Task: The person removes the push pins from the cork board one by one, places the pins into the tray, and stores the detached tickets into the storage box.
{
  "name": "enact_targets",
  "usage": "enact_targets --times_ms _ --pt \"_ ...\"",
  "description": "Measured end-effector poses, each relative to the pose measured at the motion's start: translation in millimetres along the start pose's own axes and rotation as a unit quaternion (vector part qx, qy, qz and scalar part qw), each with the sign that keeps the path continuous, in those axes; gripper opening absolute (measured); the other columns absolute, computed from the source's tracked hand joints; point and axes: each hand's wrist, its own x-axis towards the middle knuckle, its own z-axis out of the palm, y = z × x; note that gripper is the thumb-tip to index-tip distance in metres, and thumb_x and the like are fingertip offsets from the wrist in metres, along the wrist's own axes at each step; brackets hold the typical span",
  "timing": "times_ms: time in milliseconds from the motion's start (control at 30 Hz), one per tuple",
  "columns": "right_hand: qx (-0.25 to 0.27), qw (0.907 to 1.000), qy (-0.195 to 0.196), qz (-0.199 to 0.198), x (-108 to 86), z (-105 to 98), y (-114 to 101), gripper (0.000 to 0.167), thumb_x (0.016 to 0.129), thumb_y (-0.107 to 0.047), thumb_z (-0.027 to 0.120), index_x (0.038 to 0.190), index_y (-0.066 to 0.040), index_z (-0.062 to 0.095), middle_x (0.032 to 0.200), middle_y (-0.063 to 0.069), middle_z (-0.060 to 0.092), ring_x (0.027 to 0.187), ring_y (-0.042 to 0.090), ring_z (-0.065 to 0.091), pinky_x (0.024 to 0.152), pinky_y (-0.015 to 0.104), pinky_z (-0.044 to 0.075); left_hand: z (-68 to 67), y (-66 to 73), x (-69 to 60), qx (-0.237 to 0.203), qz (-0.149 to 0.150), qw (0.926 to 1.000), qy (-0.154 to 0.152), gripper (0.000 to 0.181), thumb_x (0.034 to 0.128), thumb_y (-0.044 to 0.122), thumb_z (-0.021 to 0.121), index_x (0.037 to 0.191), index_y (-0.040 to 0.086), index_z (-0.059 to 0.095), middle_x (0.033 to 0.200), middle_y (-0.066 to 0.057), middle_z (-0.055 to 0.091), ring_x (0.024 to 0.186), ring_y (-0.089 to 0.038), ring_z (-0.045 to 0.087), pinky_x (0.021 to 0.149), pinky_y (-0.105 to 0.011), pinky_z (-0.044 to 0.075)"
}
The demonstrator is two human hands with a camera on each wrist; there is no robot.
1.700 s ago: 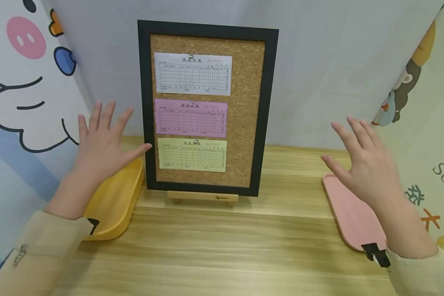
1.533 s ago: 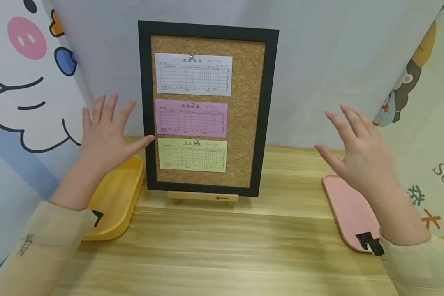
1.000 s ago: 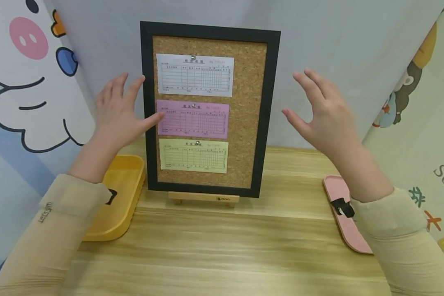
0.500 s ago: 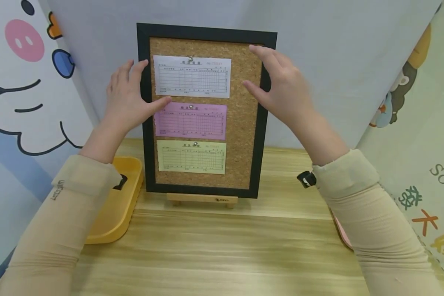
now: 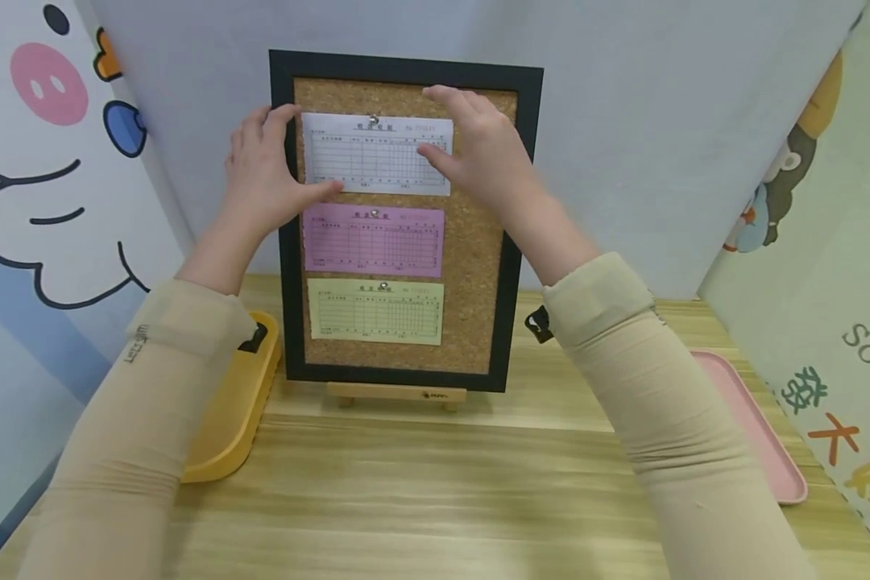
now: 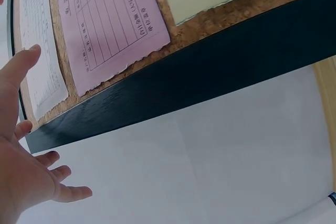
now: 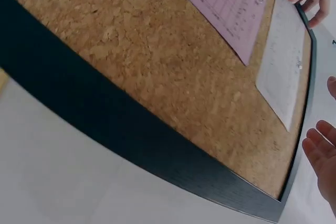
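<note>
A black-framed cork board (image 5: 474,322) stands upright with three printed slips pinned one above another. The white slip (image 5: 355,157) is at the top, the pink slip (image 5: 373,242) in the middle, the yellow slip (image 5: 375,318) at the bottom. A clear push pin (image 5: 374,120) holds the white slip's top edge. My left hand (image 5: 261,173) is at the frame's left side, thumb over the white slip's lower left corner; contact is unclear. In front of the slip's right end is my right hand (image 5: 489,153), fingers spread and holding nothing. The right wrist view shows it apart from the board.
The board rests on a small wooden easel (image 5: 399,392) on the wooden table (image 5: 420,483). A yellow tray (image 5: 242,427) lies to the left, partly under the left sleeve. A pink tray (image 5: 772,447) lies to the right, partly behind the right sleeve.
Both hands have risen and moved inward to the white slip. My right hand has come from above the pink tray across the frame's right side. The slips have stayed pinned.
</note>
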Motion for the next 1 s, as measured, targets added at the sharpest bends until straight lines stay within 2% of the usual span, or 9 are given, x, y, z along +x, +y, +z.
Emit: enact_targets --times_ms 233,400,567,800,1000 --pt "-0.009 0.9995 -0.013 0.028 11.8 21 2 0.045 0.093 -0.030 0.059 0.131 -0.008 0.049 0.129 0.006 0.055 0.119 0.018 0.049 0.100 0.026 0.038 -0.9 2.1 10.4 -0.021 -0.008 0.9998 0.003 0.091 0.0773 0.052 0.070 0.148 0.025 0.019 0.155 -0.009 0.010 0.141 -0.028 0.010 0.110 -0.055 0.015" --pt "-0.027 0.9995 0.003 0.018 20.3 29 3 0.038 0.092 -0.031 0.060 0.123 -0.008 0.054 0.118 0.007 0.056 0.111 0.019 0.049 0.096 0.027 0.040 -3.4 3.4 18.1 -0.026 -0.020 0.9995 -0.002 0.087 0.0774 0.050 0.071 0.145 0.022 0.022 0.154 -0.007 0.011 0.140 -0.027 0.011 0.111 -0.051 0.016" --pt "-0.055 0.9984 0.008 0.009 29.1 35 2 0.037 0.092 -0.034 0.060 0.119 -0.010 0.056 0.113 0.006 0.057 0.108 0.020 0.048 0.094 0.029 0.039 -7.0 6.3 23.9 -0.025 -0.034 0.9989 -0.018 0.087 0.0760 0.052 0.071 0.142 0.020 0.024 0.153 -0.008 0.009 0.140 -0.028 0.010 0.111 -0.053 0.018" --pt "-0.069 0.9975 0.014 0.006 39.4 42 -4 0.037 0.092 -0.036 0.060 0.119 -0.011 0.057 0.111 0.005 0.058 0.102 0.019 0.047 0.089 0.029 0.040 -7.6 7.7 26.0 -0.033 -0.036 0.9983 -0.031 0.082 0.0750 0.052 0.072 0.135 0.016 0.029 0.151 -0.009 0.006 0.139 -0.027 0.005 0.109 -0.054 0.017" --pt "-0.095 0.9953 0.008 0.021 45.0 49 -9 0.036 0.093 -0.038 0.057 0.118 -0.013 0.058 0.112 0.003 0.057 0.104 0.019 0.046 0.088 0.030 0.039 -3.9 4.3 22.7 -0.045 -0.035 0.9981 -0.025 0.076 0.0746 0.050 0.074 0.128 0.013 0.034 0.152 -0.008 0.003 0.140 -0.024 -0.001 0.111 -0.052 0.016"
